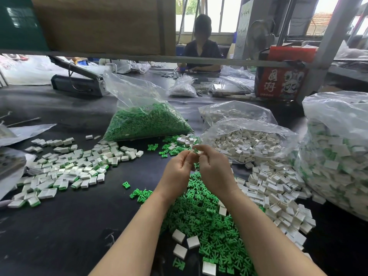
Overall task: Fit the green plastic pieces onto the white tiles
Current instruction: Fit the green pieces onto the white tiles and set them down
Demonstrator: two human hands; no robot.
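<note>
Above a heap of loose green plastic pieces (pixel 201 212), my left hand (pixel 177 172) and my right hand (pixel 213 168) meet at the fingertips. Between them they pinch a small white tile with a green piece (pixel 196 150) on it; which hand holds which part is hidden by the fingers. Loose white tiles (pixel 274 188) lie in a pile to the right. A spread of tiles with green pieces fitted (pixel 69 168) covers the table on the left.
A clear bag of green pieces (pixel 147 120) stands behind my hands, an open bag of white tiles (pixel 247 140) to its right, and a big bag of fitted tiles (pixel 338 156) at far right. A person sits across the black table (pixel 79 226).
</note>
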